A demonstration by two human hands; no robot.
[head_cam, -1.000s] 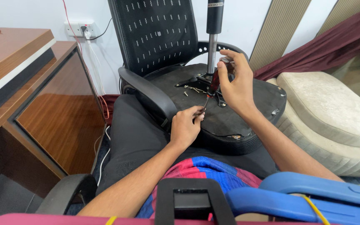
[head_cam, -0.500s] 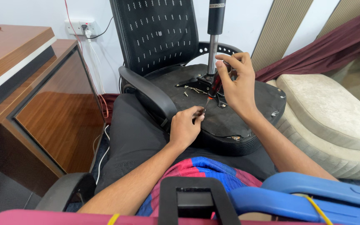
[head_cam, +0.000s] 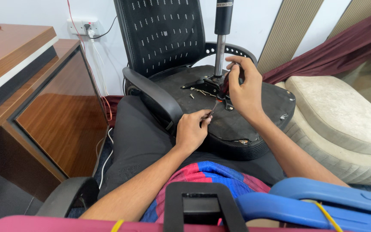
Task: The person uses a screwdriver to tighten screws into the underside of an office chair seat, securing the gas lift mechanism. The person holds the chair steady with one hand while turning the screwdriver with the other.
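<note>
Head view: both hands grip screwdriver over chair underside

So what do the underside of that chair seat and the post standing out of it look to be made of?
Seat underside: looks like a matte black board or plastic panel, dull and dusty, with a ribbed rim; which one is unclear. Post: bare metal rod, shiny silver with highlights, under a glossy black sleeve, probably painted metal.

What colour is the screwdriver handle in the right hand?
Dark red, seen in the head view: screwdriver, right hand.
</note>
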